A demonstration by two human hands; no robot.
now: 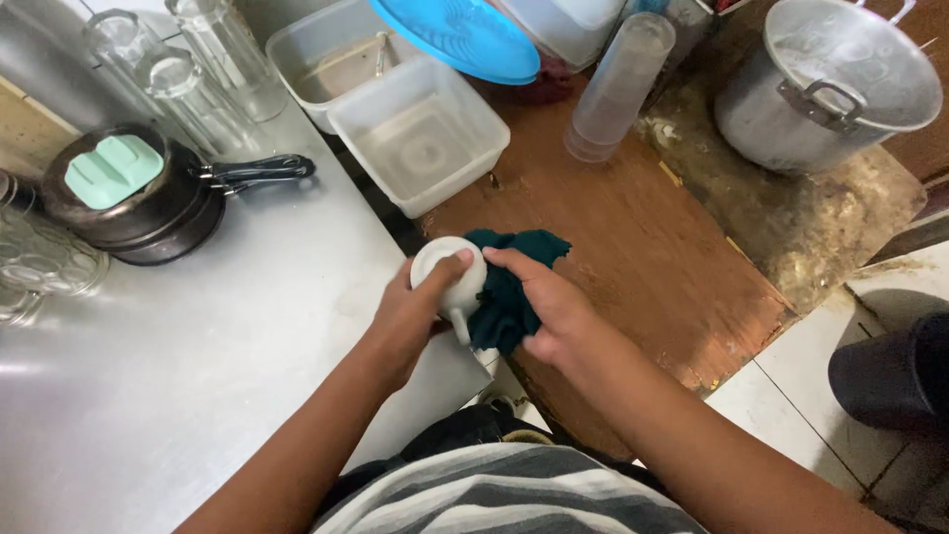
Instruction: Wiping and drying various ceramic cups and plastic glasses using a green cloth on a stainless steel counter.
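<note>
White mug (447, 280) gripped by left hand (407, 318); right hand (554, 309) fingers clutch dark-teal cloth (506, 287); clear tub (420, 133) beyond.

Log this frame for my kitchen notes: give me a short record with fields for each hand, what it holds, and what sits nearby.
left hand: grips white cup
right hand: presses dark teal cloth against the cup
surface left: steel counter
surface right: worn wooden board
nearby: stacked black pans, clear plastic tub, aluminium pot
</note>
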